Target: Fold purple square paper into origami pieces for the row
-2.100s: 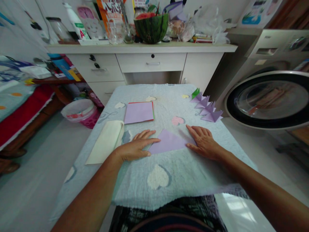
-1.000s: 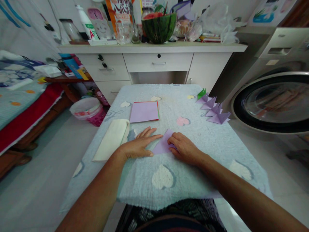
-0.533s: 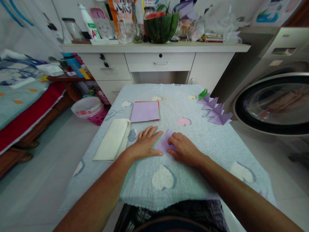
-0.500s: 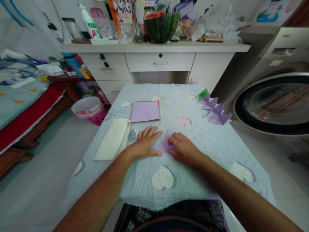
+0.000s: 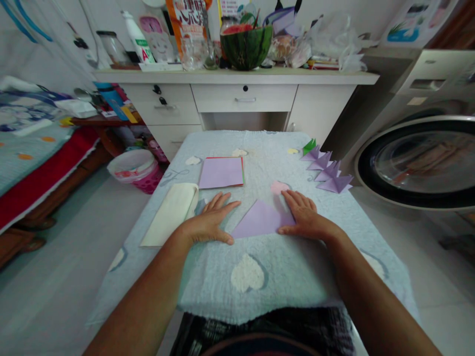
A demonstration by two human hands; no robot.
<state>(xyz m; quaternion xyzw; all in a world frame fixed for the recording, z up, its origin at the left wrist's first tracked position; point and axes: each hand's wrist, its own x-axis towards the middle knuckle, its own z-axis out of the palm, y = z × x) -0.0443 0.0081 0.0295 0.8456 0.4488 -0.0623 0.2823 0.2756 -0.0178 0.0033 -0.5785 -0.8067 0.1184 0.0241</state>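
Note:
A purple paper triangle (image 5: 259, 220), folded from a sheet, lies flat on the cloth-covered table between my hands. My left hand (image 5: 212, 220) rests open by its left corner, fingers spread on the cloth. Over the triangle's right corner lies my right hand (image 5: 305, 216), open, thumb and fingers apart and covering that tip. Beyond my left hand sits a stack of square coloured paper (image 5: 221, 172), purple on top with red and green edges showing. Several folded purple paper pieces (image 5: 335, 184) and a green one (image 5: 309, 146) stand in a row at the far right.
A folded cream-coloured piece (image 5: 168, 215) lies left of my left hand. Past the table stands a white cabinet (image 5: 237, 77) bearing a cut watermelon (image 5: 246, 47), jars and bags. A washing machine (image 5: 426, 123) is at the right, a pink bin (image 5: 139, 170) at the left.
My right hand has moved right across the purple paper, from curled fingers near its middle to lying open at its right corner. My left hand has shifted slightly left, uncovering more of the triangle.

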